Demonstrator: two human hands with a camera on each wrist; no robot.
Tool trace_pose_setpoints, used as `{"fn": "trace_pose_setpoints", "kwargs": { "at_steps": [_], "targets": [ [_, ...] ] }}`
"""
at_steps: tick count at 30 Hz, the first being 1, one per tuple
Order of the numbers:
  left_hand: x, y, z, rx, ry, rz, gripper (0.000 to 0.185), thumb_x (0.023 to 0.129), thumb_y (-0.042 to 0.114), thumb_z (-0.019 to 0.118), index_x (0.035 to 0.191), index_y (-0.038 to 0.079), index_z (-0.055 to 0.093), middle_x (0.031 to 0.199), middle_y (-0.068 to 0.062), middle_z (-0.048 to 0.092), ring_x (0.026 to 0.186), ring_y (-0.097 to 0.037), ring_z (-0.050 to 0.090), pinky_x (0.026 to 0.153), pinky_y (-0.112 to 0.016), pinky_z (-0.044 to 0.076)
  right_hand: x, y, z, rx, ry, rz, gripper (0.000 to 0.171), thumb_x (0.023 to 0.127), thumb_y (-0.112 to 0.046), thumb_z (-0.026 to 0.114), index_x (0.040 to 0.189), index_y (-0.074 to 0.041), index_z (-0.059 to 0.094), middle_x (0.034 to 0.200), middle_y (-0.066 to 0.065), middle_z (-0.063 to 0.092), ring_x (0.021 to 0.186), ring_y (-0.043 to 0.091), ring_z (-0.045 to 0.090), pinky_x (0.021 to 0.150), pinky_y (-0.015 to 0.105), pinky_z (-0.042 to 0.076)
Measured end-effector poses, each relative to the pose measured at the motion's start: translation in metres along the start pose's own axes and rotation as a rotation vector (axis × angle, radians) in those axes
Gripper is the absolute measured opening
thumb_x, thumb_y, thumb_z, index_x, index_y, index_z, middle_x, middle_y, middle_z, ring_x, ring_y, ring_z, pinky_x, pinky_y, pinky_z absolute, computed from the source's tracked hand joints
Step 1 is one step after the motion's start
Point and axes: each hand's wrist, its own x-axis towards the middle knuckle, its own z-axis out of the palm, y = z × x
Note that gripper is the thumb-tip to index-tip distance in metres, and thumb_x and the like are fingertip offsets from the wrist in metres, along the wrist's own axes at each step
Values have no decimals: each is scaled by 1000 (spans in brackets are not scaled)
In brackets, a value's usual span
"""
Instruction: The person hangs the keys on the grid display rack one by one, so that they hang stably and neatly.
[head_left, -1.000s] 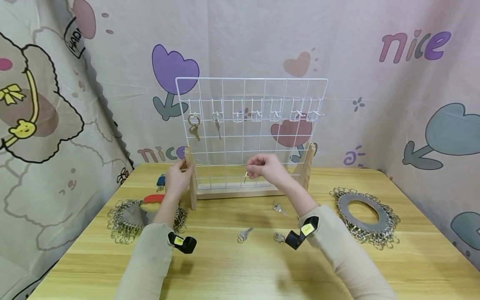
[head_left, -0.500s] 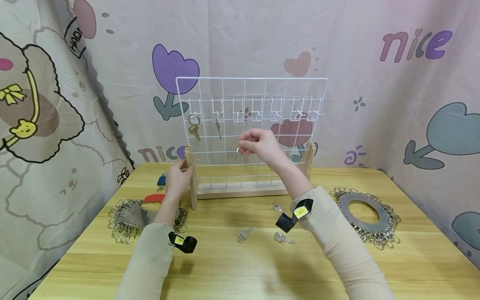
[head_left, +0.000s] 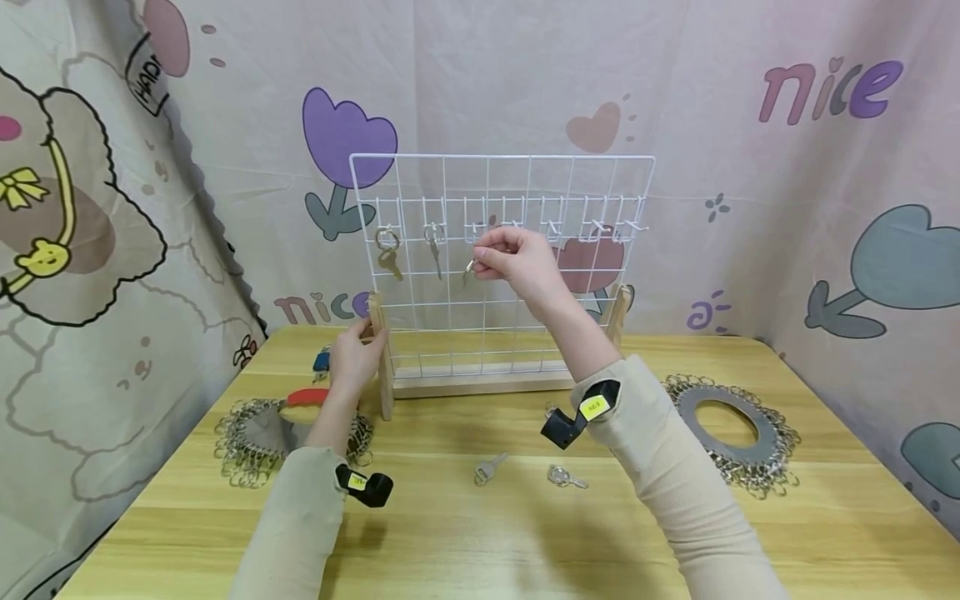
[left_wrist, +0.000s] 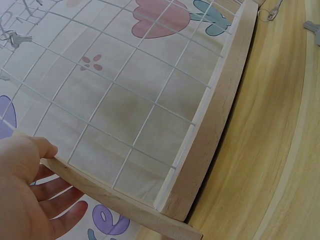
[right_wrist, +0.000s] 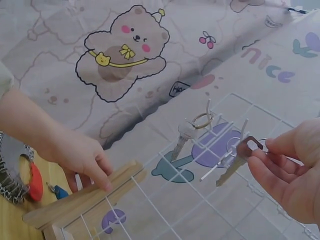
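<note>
In the head view my right hand (head_left: 521, 262) pinches a key (head_left: 468, 270) by its ring, before the white wire grid rack and just below its row of hooks (head_left: 474, 233). The right wrist view shows this key (right_wrist: 231, 170) pointing down from the fingertips, close to the hooks but apart from them as far as I can tell. A brass-coloured key (head_left: 388, 260) and a silver key (head_left: 435, 252) hang on the two leftmost hooks. My left hand (head_left: 357, 358) grips the rack's left wooden post (head_left: 386, 375), thumb on the near side, fingers behind.
Two loose keys, one left (head_left: 486, 470) and one right (head_left: 567, 477), lie on the table before the rack. Grey discs fringed with many key rings lie at left (head_left: 262, 429) and right (head_left: 763, 433). A red piece (head_left: 307, 397) and a small blue object (head_left: 322, 362) are near the left post.
My right hand has risen with the key, from low on the grid and slightly leftward, to just under the hooks. The left hand stays on the post.
</note>
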Motion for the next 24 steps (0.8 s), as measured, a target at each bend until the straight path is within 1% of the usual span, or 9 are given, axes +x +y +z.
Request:
{"fn": "trace_pose_setpoints", "kwargs": {
  "at_steps": [4, 7, 12, 15, 24],
  "targets": [
    [0, 1, 0, -4, -3, 0, 48, 94, 25, 51, 135, 0, 45, 125, -22, 54, 114, -37, 52, 93, -48, 43, 3, -2, 2, 33, 36, -24, 16, 86, 4, 60, 99, 15, 59, 73, 8, 59, 65, 13, 62, 68, 27, 55],
    [0, 1, -1, -4, -3, -4, 49, 94, 25, 51, 136, 0, 45, 126, -22, 54, 114, -37, 52, 93, -48, 43, 5, -2, 2, 51, 62, -33, 18, 86, 4, 60, 99, 16, 59, 73, 8, 59, 65, 13, 62, 67, 27, 55],
    [-1, 2, 0, -8, -2, -2, 49, 94, 25, 51, 136, 0, 44, 126, -22, 54, 114, -37, 52, 93, -47, 43, 6, -4, 5, 97, 101, -53, 11, 86, 6, 60, 94, 13, 60, 72, 8, 58, 64, 13, 62, 66, 27, 55],
    [-1, 2, 0, -6, -1, -2, 49, 95, 25, 51, 136, 0, 44, 126, -22, 54, 114, -37, 52, 93, -47, 43, 7, -4, 7, 118, 122, -67, 9, 86, 7, 59, 93, 13, 59, 71, 7, 58, 63, 12, 62, 65, 26, 55],
    [-2, 1, 0, -10, 0, 1, 49, 95, 26, 51, 136, 0, 44, 126, -21, 54, 114, -37, 52, 93, -47, 43, 10, -2, 10, 116, 161, -78, 6, 86, 9, 57, 90, 12, 59, 70, 6, 57, 61, 11, 61, 65, 24, 54]
  ]
}}
